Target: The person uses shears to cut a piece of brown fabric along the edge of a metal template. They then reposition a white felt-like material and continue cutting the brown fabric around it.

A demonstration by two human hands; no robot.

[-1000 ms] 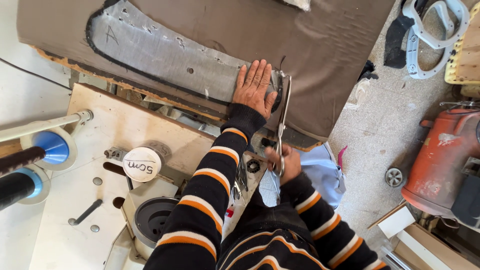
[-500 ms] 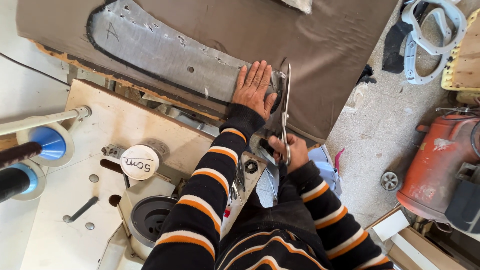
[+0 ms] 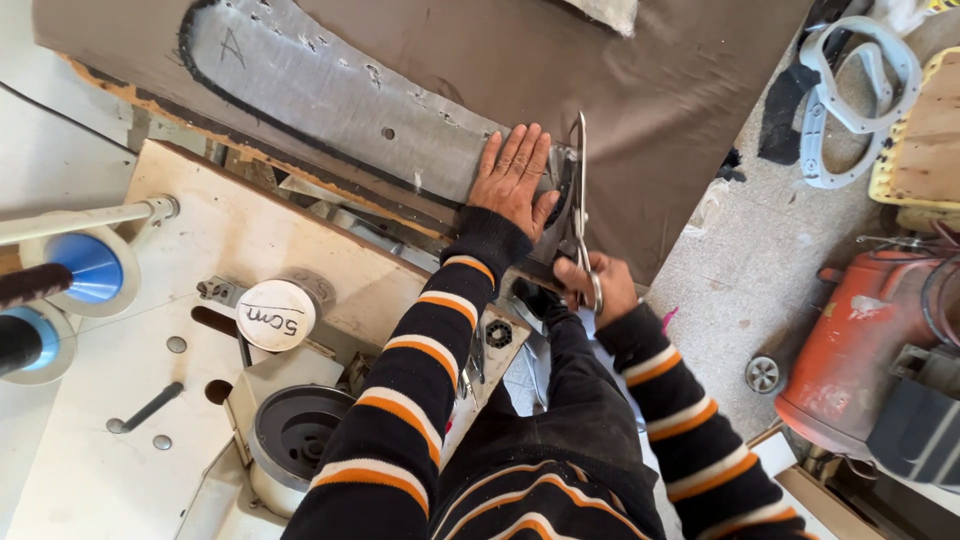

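**Scissors at the edge of the grey template**

The left hand (image 3: 515, 178) lay flat, fingers spread, on the end of a long grey template (image 3: 330, 100) with a dark outline and small holes. The template rested on brown fabric (image 3: 640, 110) spread over the workbench (image 3: 230, 240). The right hand (image 3: 595, 288) gripped metal scissors (image 3: 580, 205), blades pointing away, just beside the template's end; they were probably in the fabric, but this was not clear.

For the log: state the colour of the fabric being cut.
Brown fabric, head view.
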